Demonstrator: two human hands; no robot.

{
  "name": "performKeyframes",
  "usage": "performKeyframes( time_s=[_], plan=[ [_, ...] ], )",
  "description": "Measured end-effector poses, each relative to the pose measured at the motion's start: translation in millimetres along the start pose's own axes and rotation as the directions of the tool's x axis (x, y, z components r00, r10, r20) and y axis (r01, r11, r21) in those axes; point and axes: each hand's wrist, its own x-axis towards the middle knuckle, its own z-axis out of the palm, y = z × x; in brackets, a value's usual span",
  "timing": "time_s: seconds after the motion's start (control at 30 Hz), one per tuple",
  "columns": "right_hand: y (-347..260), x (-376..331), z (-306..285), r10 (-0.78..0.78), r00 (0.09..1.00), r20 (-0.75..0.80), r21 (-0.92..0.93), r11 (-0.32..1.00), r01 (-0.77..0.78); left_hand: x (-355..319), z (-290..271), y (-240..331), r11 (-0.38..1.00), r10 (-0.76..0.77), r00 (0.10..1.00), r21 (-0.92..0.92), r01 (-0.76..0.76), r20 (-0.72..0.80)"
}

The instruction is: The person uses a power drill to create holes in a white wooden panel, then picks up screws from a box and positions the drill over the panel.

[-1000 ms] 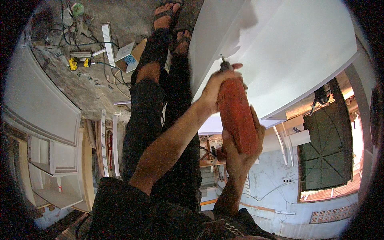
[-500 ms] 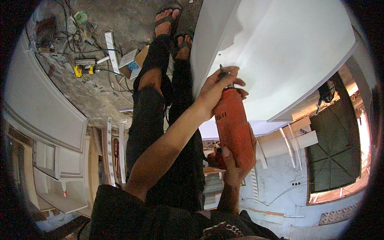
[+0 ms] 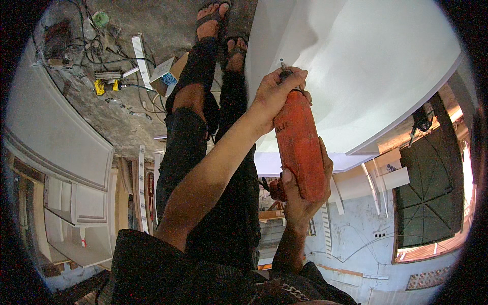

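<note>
Both hands hold a red drill [image 3: 300,147] just right of centre, its nose pointing between 11 and 12 o'clock. The left hand [image 3: 270,101] reaches in from 7 o'clock, its fingers curled around the dark nose, probably to steady the front and guide the bit [image 3: 283,66]. The right hand [image 3: 300,201] comes from 6 o'clock and grips the rear, thumb on one side and fingers on the other — a hold that seems suited to bearing the weight and pressing from behind. Whether a finger rests on the trigger I cannot tell.

A white panel [image 3: 386,76] spreads from 12 to 3 o'clock. The bit lies close to a small dark spot [image 3: 281,60] on it; contact is unclear. At 10 o'clock a yellow-and-dark power tool [image 3: 105,86] lies on the floor, and an open box [image 3: 163,79] with blue contents sits between 10 and 11 — perhaps set there to be within reach.
</note>
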Motion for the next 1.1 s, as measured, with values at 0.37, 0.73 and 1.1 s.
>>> performKeyframes(
  time_s=[0.37, 0.73, 1.1],
  plan=[
    [-9.7, 10.7, -7.5, 0.106, 0.994, 0.017, 0.079, 0.991, -0.107, 0.2, 10.1, 3.9, 1.000, -0.012, 1.000, -0.020, 0.012, -0.015],
    [-39.4, 22.1, -6.2, 0.052, 0.998, -0.028, -0.002, 0.999, -0.053, -3.4, 8.2, 1.2, 0.930, -0.116, 0.986, -0.334, 0.152, 0.123],
    [-19.2, -102.0, -69.3, 0.516, 0.857, 0.016, 0.188, 0.840, -0.509, -107.7, 19.3, -23.9, 0.952, -0.205, 0.979, 0.233, 0.200, -0.003]
  ],
)
